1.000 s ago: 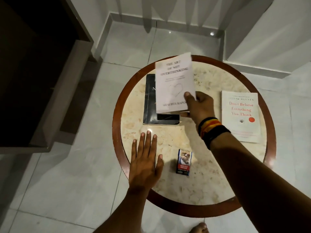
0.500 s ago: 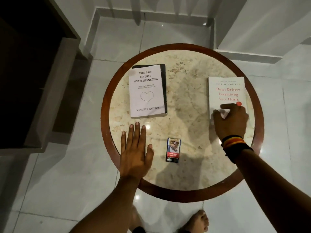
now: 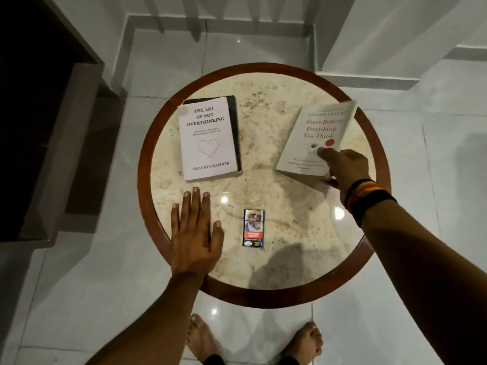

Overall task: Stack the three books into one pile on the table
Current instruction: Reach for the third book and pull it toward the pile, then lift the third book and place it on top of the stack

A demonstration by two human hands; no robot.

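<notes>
A white book with a heart on its cover (image 3: 208, 138) lies on a black book (image 3: 235, 127) at the left of the round table (image 3: 263, 293); only the black book's right and top edges show. At the right, a second white book with a red dot (image 3: 313, 138) is tilted and raised off the tabletop. My right hand (image 3: 342, 169) grips its near corner, thumb on the cover. My left hand (image 3: 195, 233) lies flat on the table near the front left rim, fingers spread, holding nothing.
A small cigarette pack (image 3: 253, 227) lies on the table between my hands. The table has a brown wooden rim and a marbled top. Dark furniture (image 3: 39, 127) stands to the left. My bare feet (image 3: 253, 341) are on the tiled floor below the table.
The heart book was set down on the black book. My right hand crossed to the red-dot book, gripped it and lifted it into a tilt. My left hand stayed flat.
</notes>
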